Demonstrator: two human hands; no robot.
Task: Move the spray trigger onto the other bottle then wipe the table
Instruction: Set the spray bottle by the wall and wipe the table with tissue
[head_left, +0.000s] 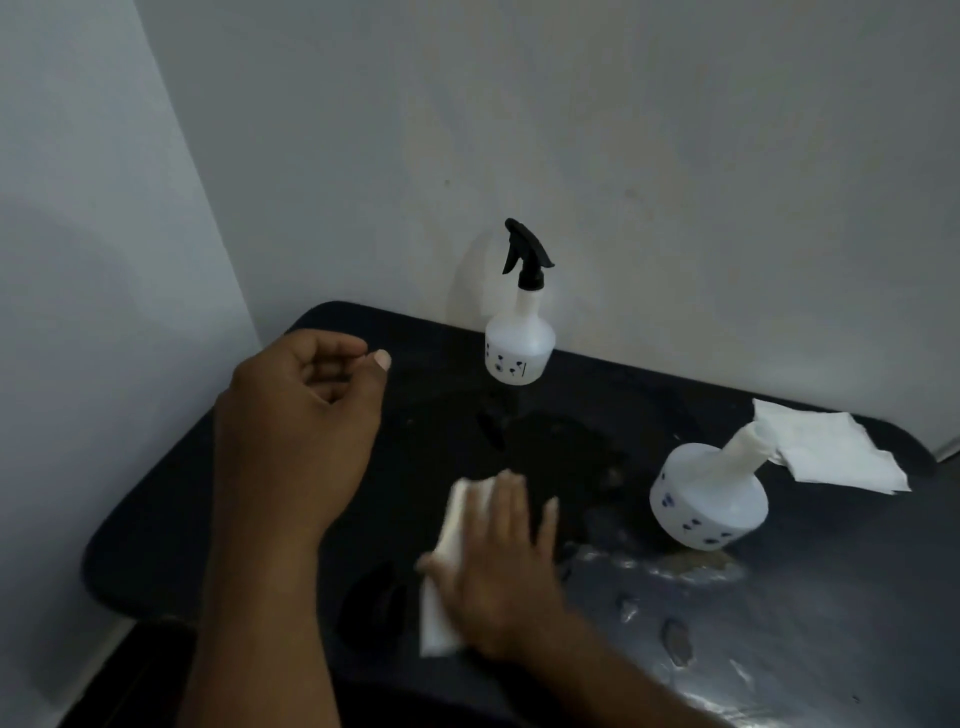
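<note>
A white bottle (519, 345) stands at the back of the dark table (831, 597) against the wall, with the black spray trigger (527, 254) fitted on it. A second white bottle (709, 499) stands to the right with no trigger on its neck. My right hand (498, 577) lies flat on a folded white tissue (447, 571), pressing it on the tabletop near the middle; it looks blurred. My left hand (301, 421) hovers above the table's left part, fingers loosely curled, holding nothing.
A white folded tissue (831, 452) lies behind the right bottle. Wet streaks and smears (675, 566) shine on the tabletop to the right of my right hand. Walls close the table in at the back and left.
</note>
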